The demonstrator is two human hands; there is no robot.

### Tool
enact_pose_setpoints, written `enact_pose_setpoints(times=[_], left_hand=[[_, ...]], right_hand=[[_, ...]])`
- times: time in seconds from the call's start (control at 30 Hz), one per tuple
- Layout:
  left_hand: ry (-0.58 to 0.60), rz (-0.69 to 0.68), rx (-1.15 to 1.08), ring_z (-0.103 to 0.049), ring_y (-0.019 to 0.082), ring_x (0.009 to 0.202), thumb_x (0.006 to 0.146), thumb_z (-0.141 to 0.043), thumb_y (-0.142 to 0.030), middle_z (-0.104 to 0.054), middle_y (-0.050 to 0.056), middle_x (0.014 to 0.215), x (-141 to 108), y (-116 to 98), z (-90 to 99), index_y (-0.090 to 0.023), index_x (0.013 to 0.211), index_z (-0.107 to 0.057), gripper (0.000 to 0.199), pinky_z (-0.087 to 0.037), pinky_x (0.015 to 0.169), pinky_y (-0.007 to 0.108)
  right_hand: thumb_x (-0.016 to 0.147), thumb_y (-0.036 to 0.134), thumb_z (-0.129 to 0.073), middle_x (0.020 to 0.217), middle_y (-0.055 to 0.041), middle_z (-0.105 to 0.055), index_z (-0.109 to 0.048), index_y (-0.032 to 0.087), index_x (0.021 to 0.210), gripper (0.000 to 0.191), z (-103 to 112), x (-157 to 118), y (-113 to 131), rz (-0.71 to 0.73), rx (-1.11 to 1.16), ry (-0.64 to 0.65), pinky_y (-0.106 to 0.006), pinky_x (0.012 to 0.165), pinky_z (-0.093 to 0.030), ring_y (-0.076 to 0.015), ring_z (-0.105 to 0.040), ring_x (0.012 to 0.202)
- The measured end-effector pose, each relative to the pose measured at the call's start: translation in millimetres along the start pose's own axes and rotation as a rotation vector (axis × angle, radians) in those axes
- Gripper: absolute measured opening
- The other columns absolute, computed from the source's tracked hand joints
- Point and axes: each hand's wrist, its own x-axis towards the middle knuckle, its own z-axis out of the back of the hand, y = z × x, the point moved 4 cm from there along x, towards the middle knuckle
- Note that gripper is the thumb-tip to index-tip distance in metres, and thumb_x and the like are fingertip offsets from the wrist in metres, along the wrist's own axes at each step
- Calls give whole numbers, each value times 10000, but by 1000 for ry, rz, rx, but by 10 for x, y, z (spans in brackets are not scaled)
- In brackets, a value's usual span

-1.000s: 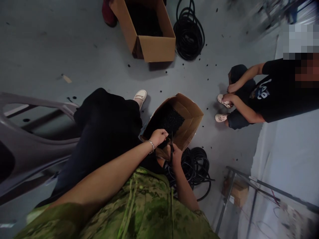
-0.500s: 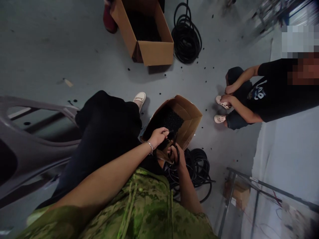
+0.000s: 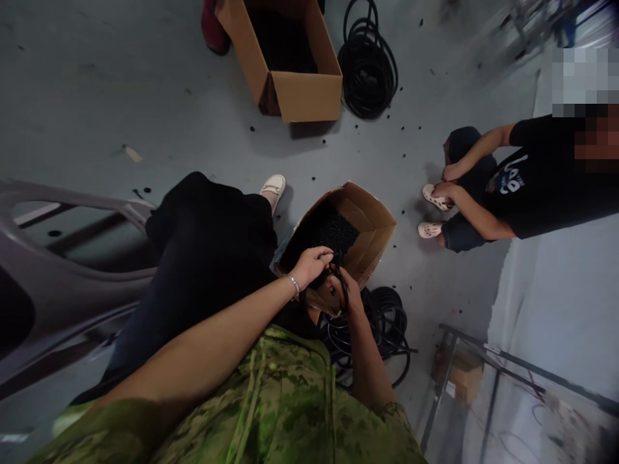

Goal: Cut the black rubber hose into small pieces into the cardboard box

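Note:
My left hand [image 3: 312,265] is closed in a pinch over the open cardboard box [image 3: 376,216] between my legs. A small dark piece [image 3: 334,256] sticks out from its fingertips; its exact kind is too small to make out. Around a pair of black-handled scissors [image 3: 345,285] my right hand [image 3: 353,295] is closed, just to the right of the left one. The scissors' tips are close to the left fingertips, and I cannot tell if they touch the piece. Many small black pieces [image 3: 338,231] lie heaped inside the box.
Coiled black hose [image 3: 387,316] lies by my right arm, another coil [image 3: 370,71] farther off. A second cardboard box [image 3: 309,96] with black contents stands ahead. A person [image 3: 546,174] sits at the right. A grey plastic chair [image 3: 87,258] is at left; black bits dot the floor.
My right hand and the scissors have come up closer to the left fingertips. The left hand has barely moved. The view has shifted slightly.

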Motion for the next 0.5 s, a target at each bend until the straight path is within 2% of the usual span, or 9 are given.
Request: enact_pose_setpoints(times=[0.23,0.5], left_hand=[[-9,4,11,-424,73,515,755,-609,-232,-519,-30,564,11,14,-3,-107,895,-709,212,-357,518,196],[-13,-24,58,-451,87,540,742,-638,-270,-541,-19,570,33,30,9,-110,885,-723,231,-370,528,202]], right_hand=[[845,461,-587,861,-37,-674,-605,177,1262,506,-23,-25,-6,-37,65,7,-262,636,-518,-137,-619,668],[857,416,-583,864,-34,-679,-603,196,1276,473,17,4,-76,38,-11,16,-277,673,-528,-150,-635,713]])
